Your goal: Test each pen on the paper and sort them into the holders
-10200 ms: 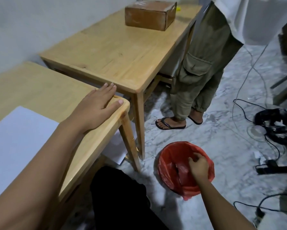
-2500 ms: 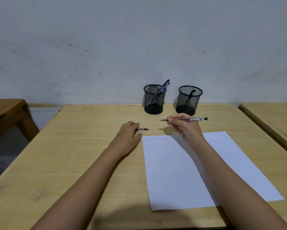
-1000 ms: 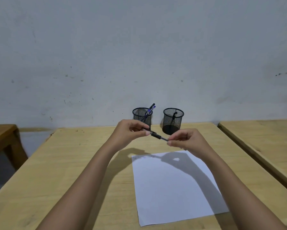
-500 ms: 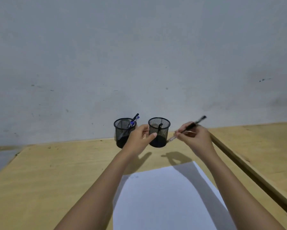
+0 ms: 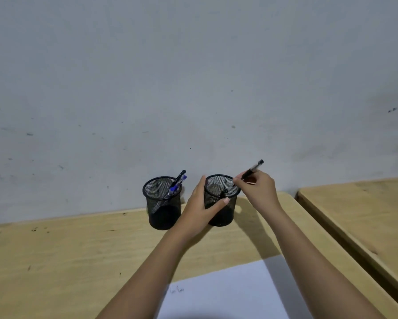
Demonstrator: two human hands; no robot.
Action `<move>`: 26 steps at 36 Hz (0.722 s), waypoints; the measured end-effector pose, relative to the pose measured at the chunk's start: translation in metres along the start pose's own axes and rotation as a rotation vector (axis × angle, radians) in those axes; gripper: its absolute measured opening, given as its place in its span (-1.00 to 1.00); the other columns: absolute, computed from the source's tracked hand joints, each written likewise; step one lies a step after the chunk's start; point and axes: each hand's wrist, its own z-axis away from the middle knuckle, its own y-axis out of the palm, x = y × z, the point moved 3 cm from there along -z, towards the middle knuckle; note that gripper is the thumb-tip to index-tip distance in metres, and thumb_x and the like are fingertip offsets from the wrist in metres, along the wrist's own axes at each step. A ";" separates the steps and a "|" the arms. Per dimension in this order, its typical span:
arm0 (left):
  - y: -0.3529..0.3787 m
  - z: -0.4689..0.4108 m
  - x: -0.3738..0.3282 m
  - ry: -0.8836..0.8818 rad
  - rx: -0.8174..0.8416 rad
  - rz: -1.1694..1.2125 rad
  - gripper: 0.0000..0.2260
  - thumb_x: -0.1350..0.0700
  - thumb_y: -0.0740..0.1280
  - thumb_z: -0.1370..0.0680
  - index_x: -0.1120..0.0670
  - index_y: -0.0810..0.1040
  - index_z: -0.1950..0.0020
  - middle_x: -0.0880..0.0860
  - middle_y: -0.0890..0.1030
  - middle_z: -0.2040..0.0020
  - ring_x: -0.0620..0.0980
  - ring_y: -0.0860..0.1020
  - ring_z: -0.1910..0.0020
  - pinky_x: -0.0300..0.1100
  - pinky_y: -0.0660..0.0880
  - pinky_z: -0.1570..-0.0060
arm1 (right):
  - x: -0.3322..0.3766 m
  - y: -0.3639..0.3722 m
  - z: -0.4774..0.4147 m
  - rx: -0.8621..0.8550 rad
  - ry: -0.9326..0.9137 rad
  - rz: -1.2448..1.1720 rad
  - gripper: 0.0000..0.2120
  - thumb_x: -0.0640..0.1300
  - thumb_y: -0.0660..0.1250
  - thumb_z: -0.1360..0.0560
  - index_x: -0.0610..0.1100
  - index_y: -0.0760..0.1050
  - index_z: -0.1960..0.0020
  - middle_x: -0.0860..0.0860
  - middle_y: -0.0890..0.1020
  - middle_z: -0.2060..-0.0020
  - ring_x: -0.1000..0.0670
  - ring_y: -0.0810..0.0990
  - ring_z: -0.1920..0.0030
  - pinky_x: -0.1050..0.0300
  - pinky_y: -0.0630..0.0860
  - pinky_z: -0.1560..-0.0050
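Two black mesh holders stand by the wall on the wooden desk point(image 5: 66, 254). The left holder point(image 5: 162, 203) has blue and black pens point(image 5: 177, 183) leaning in it. My left hand point(image 5: 200, 210) grips the side of the right holder point(image 5: 223, 203), thumb across its front. My right hand point(image 5: 259, 191) pinches a black pen point(image 5: 253, 169), tilted, its lower end dipping inside the right holder's rim, where another dark pen top shows. The white paper point(image 5: 227, 293) lies near me with small scribbles at its top left corner.
A second wooden desk point(image 5: 363, 210) stands to the right, separated by a narrow gap. The grey wall point(image 5: 193, 77) rises directly behind the holders.
My left hand moved from beside the right holder to gripping it. My right hand brought the pen's lower end over the rim and into that holder. The view tilted up and closer.
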 end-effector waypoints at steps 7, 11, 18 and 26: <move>-0.001 -0.001 0.004 -0.003 0.004 0.040 -0.14 -0.30 0.38 -0.34 -0.13 0.02 -0.51 -0.11 0.28 -0.46 -0.20 0.26 -0.42 -0.04 0.25 -0.43 | -0.008 0.013 -0.006 0.047 -0.042 0.063 -0.86 -0.24 0.42 -0.37 -0.03 0.52 0.22 -0.10 0.62 0.12 -0.03 0.59 0.10 0.10 0.51 0.01; -0.001 -0.001 0.007 -0.030 -0.007 0.053 -0.08 -0.38 0.38 -0.28 -0.14 0.03 -0.50 -0.09 0.31 -0.45 -0.18 0.28 -0.42 -0.01 0.26 -0.42 | -0.013 0.016 -0.004 0.042 -0.024 0.074 -0.84 -0.24 0.44 -0.35 -0.04 0.54 0.13 -0.14 0.58 0.05 -0.05 0.58 0.12 0.05 0.52 -0.03; 0.000 0.004 -0.001 -0.048 -0.013 0.104 -0.14 -0.19 0.42 -0.39 -0.05 -0.01 -0.53 -0.10 0.29 -0.46 -0.22 0.28 -0.39 -0.14 0.22 -0.43 | -0.005 0.008 0.004 0.060 0.000 0.026 -0.86 -0.24 0.44 -0.37 -0.14 0.54 0.09 -0.05 0.62 0.16 -0.02 0.58 0.15 0.11 0.50 0.00; -0.002 0.031 -0.024 -0.042 -0.041 0.083 -0.76 0.11 0.31 -0.55 -0.19 0.32 -0.07 -0.32 0.42 -0.10 -0.60 0.35 -0.05 -0.59 0.30 0.00 | 0.002 -0.007 0.028 0.102 0.027 0.000 -0.89 -0.20 0.39 -0.44 -0.20 0.58 0.06 -0.03 0.64 0.13 0.03 0.59 0.08 0.30 0.41 0.11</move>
